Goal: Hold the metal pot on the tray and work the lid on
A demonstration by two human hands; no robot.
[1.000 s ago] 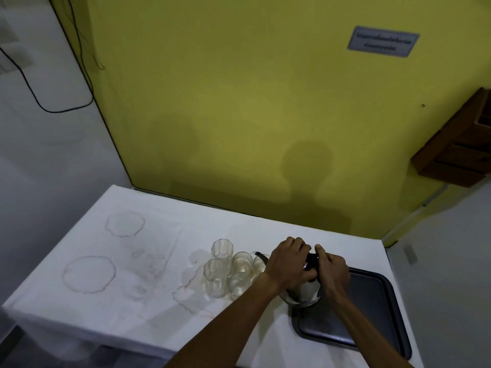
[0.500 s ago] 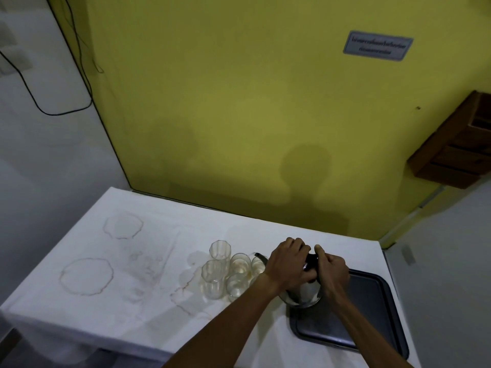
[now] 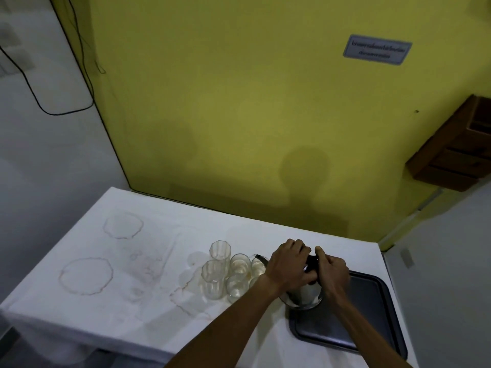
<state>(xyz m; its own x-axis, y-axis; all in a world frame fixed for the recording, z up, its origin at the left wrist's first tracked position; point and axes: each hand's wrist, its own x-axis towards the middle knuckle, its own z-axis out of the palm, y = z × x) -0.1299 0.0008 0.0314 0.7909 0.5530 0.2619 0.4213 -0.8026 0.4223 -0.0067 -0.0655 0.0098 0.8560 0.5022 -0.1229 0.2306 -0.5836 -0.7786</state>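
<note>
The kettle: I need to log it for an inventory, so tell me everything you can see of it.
The kettle is a rounded pot of shiny, steel-looking metal with a dark top part and a thin pointed spout aimed left at the glasses. It stands upright at the far left corner of the dark tray. The left hand covers its top with curled fingers; the right hand grips the dark part from the right. Its lid is hidden.

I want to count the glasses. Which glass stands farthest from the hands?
The tall fluted glass at the back left of the cluster, nearest the wall; the other glasses stand closer to the left hand and kettle.
</note>
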